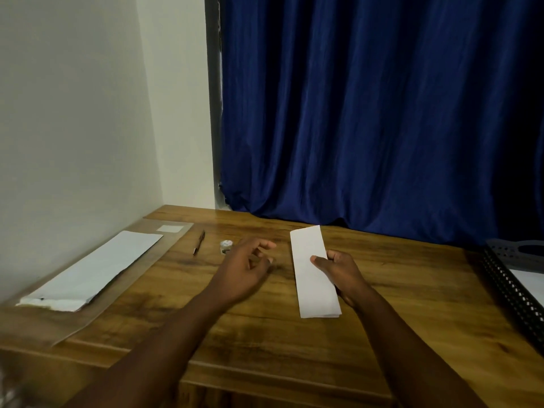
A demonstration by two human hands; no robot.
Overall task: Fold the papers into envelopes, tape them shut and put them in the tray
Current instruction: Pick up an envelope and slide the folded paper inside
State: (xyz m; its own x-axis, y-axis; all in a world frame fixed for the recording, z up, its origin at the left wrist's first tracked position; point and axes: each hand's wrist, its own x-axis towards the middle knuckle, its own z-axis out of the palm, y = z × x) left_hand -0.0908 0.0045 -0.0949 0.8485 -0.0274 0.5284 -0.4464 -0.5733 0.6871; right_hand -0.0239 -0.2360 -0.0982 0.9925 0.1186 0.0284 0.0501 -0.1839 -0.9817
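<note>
Table: wooden, fills the lower frame.
Stack: white sheets, lower left.
Tray: dark mesh, right edge, holding white paper.
Paper: folded strip, centre right, pinched by right hand.
Left hand: fingers loose, holding nothing, beside tape.
Pen: left of tape.

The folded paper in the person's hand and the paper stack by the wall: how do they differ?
The folded paper is narrow and gripped by the right hand; the paper stack is wider, longer and lies untouched on a brown sheet. Both are white.
</note>
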